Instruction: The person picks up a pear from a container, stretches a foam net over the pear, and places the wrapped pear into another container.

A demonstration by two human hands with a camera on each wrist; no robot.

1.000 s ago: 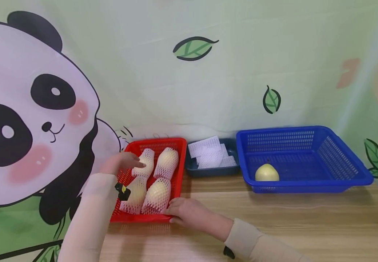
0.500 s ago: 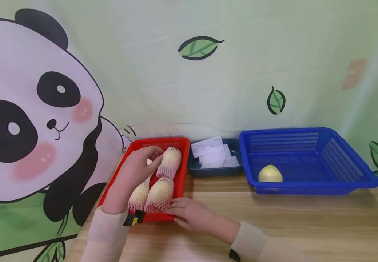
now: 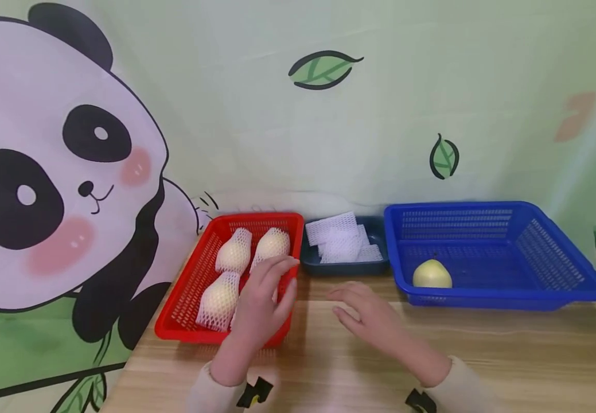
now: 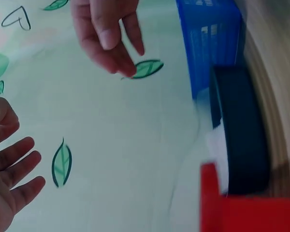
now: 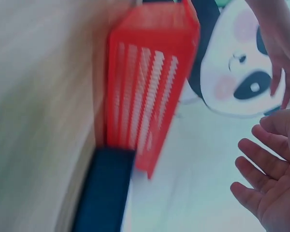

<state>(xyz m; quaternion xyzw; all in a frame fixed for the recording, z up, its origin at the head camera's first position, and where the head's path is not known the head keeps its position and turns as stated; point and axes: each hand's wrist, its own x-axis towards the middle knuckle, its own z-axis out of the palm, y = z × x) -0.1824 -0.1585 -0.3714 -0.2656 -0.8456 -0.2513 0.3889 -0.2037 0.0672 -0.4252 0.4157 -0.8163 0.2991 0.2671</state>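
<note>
In the head view, several pears in white foam net sleeves (image 3: 233, 252) lie in a red basket (image 3: 174, 331) on the left. My left hand (image 3: 264, 298) hovers over the basket's right side, fingers loosely bent and holding nothing; it hides part of the pears at the front right. Over the wooden table, between the red and blue baskets, is my right hand (image 3: 370, 315), relaxed, with nothing in its fingers. A small dark teal tray (image 3: 346, 268) behind the hands bears flat white foam nets (image 3: 341, 244). One bare pear (image 3: 432, 274) sits in the blue basket (image 3: 483, 295).
The three containers stand in a row along the back of the wooden table (image 3: 483, 338). Right behind them hangs a backdrop (image 3: 380, 115) printed with a panda and leaves.
My left hand has moved right and toward me, from the back-left pear to the basket's right side. My right hand has left the basket's front-right corner and moved right. The view has shifted slightly.
</note>
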